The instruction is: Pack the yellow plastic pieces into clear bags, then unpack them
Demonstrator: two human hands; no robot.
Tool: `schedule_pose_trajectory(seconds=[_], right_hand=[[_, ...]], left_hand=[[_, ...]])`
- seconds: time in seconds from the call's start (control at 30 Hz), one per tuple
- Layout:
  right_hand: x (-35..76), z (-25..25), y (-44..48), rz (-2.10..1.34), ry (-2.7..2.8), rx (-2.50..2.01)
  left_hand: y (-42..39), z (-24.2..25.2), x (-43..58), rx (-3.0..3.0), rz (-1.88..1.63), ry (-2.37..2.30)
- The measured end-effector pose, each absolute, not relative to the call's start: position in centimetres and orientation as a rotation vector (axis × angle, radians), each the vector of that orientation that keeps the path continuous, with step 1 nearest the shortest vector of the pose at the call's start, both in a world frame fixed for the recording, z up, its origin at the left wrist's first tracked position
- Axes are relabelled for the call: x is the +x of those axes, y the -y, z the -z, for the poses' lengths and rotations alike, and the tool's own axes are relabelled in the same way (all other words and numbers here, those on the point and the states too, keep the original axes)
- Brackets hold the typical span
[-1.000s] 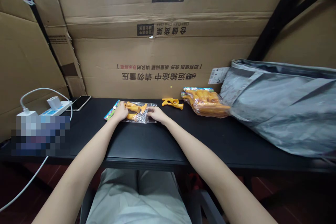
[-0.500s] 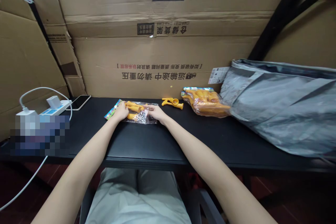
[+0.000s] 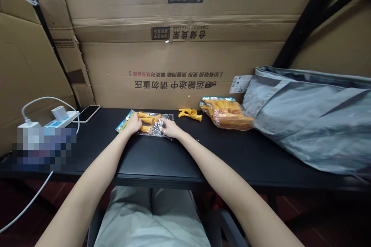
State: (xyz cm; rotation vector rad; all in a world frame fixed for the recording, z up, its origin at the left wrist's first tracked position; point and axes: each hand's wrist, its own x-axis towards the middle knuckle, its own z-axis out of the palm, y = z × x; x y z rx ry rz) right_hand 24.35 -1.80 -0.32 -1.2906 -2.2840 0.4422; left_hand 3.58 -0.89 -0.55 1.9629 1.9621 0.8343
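A clear plastic bag (image 3: 156, 128) with a colourful header card lies on the black table, yellow plastic toy parts (image 3: 148, 119) inside it. My left hand (image 3: 133, 123) is closed on the bag at its header end. At the opposite end, my right hand (image 3: 170, 128) grips the bag's clear film with thumb and fingers. Just beyond my right hand lies a loose yellow toy (image 3: 190, 114), shaped like a small gun with a round cup on it; neither hand touches it.
A filled bag of yellow toys (image 3: 226, 114) sits at the back right, beside a large grey fabric bag (image 3: 307, 119). Far left are a phone (image 3: 89, 113), a power strip (image 3: 62, 119) and a white charger with a cable (image 3: 29, 133). Cardboard (image 3: 179, 58) stands behind the table (image 3: 162, 158).
My right hand has shifted slightly toward me along the bag's end, its fingers more curled. My left hand stays in place.
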Motion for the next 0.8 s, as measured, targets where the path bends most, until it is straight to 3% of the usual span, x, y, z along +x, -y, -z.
schedule_pose_trajectory(seconds=[0.43, 0.63, 0.8], right_hand=[[24.1, 0.5, 1.7, -0.245, 2.488, -1.442], [27.2, -0.8, 0.5, -0.045, 2.083, -1.471], [32.0, -0.1, -1.3, 0.210, 1.721, -1.635]], left_hand=[[0.7, 0.7, 3.7, 2.065, -0.701, -2.093], [0.2, 1.1, 3.3, 2.088, -0.611, -2.155], [-0.1, 1.1, 2.2, 2.004, -0.732, -2.166]])
